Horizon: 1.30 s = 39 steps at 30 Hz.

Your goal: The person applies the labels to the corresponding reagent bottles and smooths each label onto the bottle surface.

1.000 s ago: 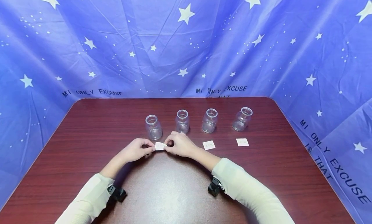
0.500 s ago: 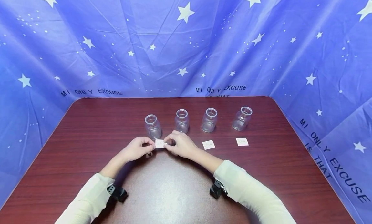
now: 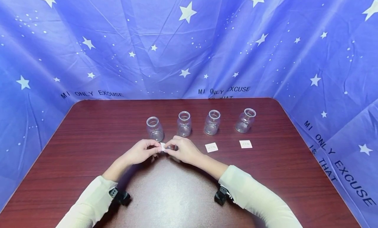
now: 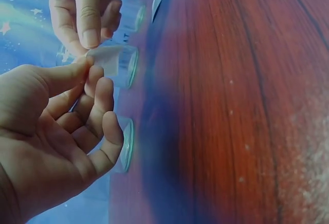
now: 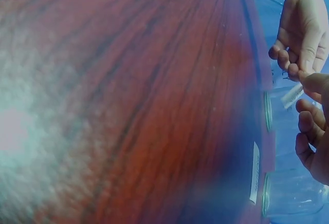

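A small white paper label is held up between both hands in the head view, most of it covered by fingers. My left hand pinches one corner between thumb and index finger, its other fingers loosely curled in the left wrist view. From the other side my right hand pinches the label's edge, its fingertips right at those of the left. In the left wrist view the label bends a little and overlaps a glass jar behind it. The nearest glass jar stands upright just beyond the left fingertips.
More open glass jars, the second, third and rightmost, stand in a row on the dark red wooden table. Two handwritten labels, one left and one right, lie before the right-hand jars. A blue star-printed curtain surrounds the table.
The hands have drawn together, the right moving slightly left. The label, earlier spread with its writing facing the head camera, is now turned and mostly covered by fingers. The jars stand unmoved.
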Each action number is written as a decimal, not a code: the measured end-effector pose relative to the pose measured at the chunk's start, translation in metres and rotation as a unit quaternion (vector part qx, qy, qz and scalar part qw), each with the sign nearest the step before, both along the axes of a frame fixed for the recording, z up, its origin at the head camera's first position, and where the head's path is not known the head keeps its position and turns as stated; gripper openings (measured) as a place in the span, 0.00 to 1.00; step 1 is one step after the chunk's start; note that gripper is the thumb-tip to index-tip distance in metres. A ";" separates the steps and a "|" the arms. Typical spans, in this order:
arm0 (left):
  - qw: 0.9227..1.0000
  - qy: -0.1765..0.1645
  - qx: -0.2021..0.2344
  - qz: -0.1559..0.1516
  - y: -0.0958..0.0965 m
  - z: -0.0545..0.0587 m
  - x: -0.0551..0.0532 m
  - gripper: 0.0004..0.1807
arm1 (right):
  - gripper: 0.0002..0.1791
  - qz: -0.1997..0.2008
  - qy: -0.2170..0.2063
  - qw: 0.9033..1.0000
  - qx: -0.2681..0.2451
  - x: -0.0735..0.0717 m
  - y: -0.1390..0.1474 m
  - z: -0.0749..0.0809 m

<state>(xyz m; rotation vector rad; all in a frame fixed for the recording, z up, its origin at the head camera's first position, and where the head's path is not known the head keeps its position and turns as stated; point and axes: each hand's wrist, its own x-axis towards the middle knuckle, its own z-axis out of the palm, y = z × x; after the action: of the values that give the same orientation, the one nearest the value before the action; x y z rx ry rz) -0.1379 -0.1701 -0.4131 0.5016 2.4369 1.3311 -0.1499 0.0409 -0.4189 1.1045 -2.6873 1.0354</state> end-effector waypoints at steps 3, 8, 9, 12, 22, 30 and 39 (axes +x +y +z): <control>1.000 0.010 0.003 -0.006 0.002 0.001 0.000 0.10 | 0.08 0.003 0.000 1.000 -0.012 0.001 0.001 -0.001; 1.000 0.021 0.005 -0.006 0.003 0.002 0.000 0.10 | 0.07 0.001 0.001 0.999 -0.032 0.001 0.002 -0.002; 1.000 0.021 0.007 -0.006 0.003 0.002 0.000 0.10 | 0.07 0.001 0.001 0.999 -0.036 0.001 0.003 -0.003; 1.000 0.017 0.016 -0.007 0.004 0.003 0.000 0.10 | 0.07 -0.001 0.002 0.999 -0.040 0.001 0.004 -0.003; 1.000 -0.009 0.028 0.010 0.009 0.004 0.000 0.12 | 0.06 0.000 0.016 0.999 -0.034 0.003 0.006 -0.003; 1.000 -0.005 0.031 -0.004 0.009 0.003 0.000 0.11 | 0.06 -0.005 0.012 0.999 -0.039 0.004 0.006 -0.004; 0.999 -0.001 0.033 -0.012 0.010 0.007 0.002 0.08 | 0.07 -0.001 0.006 0.999 -0.051 0.002 0.006 -0.006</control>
<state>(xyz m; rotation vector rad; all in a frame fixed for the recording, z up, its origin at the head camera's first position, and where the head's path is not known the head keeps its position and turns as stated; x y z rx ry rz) -0.1356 -0.1604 -0.4062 0.5427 2.3848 1.4053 -0.1475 0.0473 -0.4250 1.0852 -2.5934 1.1460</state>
